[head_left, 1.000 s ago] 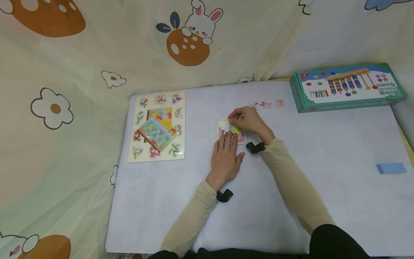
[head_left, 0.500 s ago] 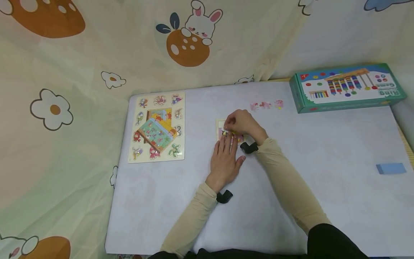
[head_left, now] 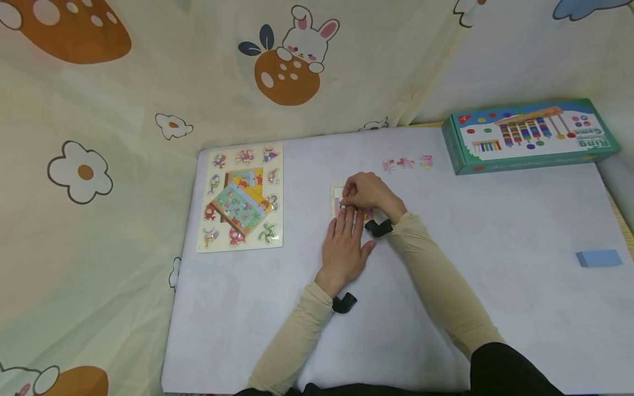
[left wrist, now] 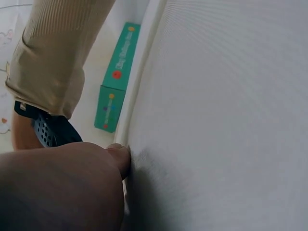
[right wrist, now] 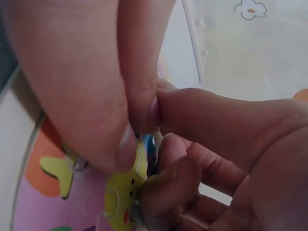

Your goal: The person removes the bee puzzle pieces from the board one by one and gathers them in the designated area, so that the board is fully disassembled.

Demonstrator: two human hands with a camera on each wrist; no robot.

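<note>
A small framed picture puzzle [head_left: 333,193] lies mid-table, largely covered by both hands. My left hand [head_left: 343,258] rests flat, its straight fingers pressing on the puzzle's near part. Just beyond those fingertips, my right hand [head_left: 369,191] has its thumb and fingers curled together low over the board. In the right wrist view, my right hand [right wrist: 211,144] pinches a small puzzle piece [right wrist: 148,147] with a bit of blue, mostly hidden by the fingers. Beside it a yellow puzzle piece [right wrist: 126,192] with a printed face shows against the pink picture.
Pink puzzle pieces [head_left: 406,163] lie in a row at the back. At the left is a cream board [head_left: 203,246] with figure cut-outs and two small picture panels [head_left: 241,206] stacked on it. A green toy box [head_left: 530,137] stands back right; a blue block [head_left: 599,258] lies far right.
My right hand has shifted left and slightly nearer over the puzzle, towards the left fingertips. My left hand has stayed on the board.
</note>
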